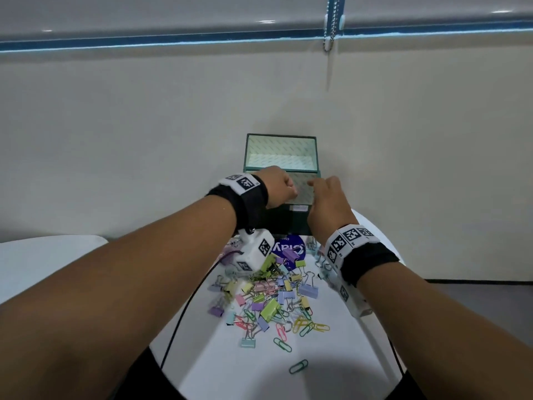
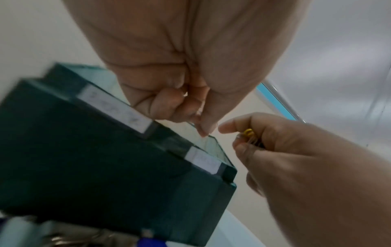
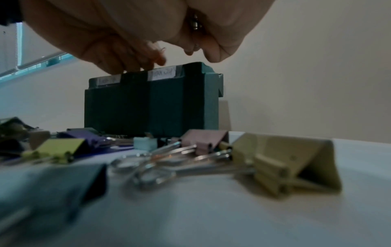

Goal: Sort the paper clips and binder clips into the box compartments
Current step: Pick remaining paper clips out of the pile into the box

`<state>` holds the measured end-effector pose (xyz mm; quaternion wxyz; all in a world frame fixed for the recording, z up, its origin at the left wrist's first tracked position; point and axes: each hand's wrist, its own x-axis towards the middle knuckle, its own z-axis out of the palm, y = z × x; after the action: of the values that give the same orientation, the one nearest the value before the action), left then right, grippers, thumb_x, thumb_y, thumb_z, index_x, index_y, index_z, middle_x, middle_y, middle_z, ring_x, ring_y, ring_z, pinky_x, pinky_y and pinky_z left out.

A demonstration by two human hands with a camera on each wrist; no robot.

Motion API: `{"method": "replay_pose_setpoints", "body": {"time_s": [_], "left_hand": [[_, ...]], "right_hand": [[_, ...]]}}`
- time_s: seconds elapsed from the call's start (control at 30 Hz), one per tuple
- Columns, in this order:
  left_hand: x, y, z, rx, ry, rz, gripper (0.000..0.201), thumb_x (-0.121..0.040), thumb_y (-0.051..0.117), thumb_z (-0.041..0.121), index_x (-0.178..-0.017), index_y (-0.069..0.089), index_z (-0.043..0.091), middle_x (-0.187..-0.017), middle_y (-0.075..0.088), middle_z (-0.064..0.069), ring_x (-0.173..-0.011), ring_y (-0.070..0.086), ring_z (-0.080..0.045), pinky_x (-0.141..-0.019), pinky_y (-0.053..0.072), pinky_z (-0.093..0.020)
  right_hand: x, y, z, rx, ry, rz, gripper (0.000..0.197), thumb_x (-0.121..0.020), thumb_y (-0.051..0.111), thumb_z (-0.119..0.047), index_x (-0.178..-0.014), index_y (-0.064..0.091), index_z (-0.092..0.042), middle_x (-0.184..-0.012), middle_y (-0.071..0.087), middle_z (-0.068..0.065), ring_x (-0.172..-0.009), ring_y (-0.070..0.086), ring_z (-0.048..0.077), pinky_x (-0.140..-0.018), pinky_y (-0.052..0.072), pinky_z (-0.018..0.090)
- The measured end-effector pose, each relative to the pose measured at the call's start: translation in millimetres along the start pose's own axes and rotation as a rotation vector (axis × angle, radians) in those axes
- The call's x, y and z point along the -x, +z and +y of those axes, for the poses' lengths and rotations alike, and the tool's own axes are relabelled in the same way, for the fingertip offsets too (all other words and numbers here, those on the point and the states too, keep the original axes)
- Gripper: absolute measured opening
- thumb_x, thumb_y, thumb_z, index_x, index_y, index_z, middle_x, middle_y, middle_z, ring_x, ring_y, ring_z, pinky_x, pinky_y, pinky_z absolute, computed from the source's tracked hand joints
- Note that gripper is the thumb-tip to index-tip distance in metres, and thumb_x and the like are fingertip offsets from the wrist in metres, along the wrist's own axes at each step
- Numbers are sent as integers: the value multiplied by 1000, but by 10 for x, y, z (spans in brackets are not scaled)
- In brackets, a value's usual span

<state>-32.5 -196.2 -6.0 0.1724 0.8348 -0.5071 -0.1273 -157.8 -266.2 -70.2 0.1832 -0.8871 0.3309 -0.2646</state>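
A dark green box stands against the wall with its lid up and two white labels on its front. My left hand hovers over the box's left half, fingers curled tight against the thumb. A thin wire loop of a clip shows at those fingertips. My right hand is over the right half and pinches a yellow clip with silver wire. A pile of pastel binder clips and paper clips lies on the table in front of the box.
The round white table ends close to the wall behind the box. A purple sticker lies under the pile. A lone green paper clip sits nearer me. A black cable runs along my left arm. Another white surface is at left.
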Motion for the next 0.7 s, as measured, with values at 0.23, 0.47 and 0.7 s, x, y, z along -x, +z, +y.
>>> {"method": "replay_pose_setpoints", "body": {"time_s": [0.23,0.47,0.7], "left_hand": [[-79,-30,35,294,-67,-67,35,-90,62,1,-125,63,5,-108,72,-14,-94,73,-26,-86,60,-39],[363,-272,-388,273,22,0,20,-96,62,13,-115,66,17,-88,76,-1,-81,73,-11,-77,59,-24],[1004,-265,-786,-174,24,-13,16,-96,58,19,-99,70,30,-91,67,16,-82,61,-3,-74,44,-19]], "right_hand": [[-73,64,21,21,-83,-16,69,-80,52,13,-144,46,-13,-133,43,16,-123,39,34,-100,43,39],[-95,40,33,-81,-120,-4,89,-75,56,23,-151,37,-17,-154,29,9,-139,38,27,-113,40,34],[-52,-4,2,-107,-166,62,56,-86,52,15,-134,52,-14,-143,40,6,-119,53,25,-96,51,35]]}}
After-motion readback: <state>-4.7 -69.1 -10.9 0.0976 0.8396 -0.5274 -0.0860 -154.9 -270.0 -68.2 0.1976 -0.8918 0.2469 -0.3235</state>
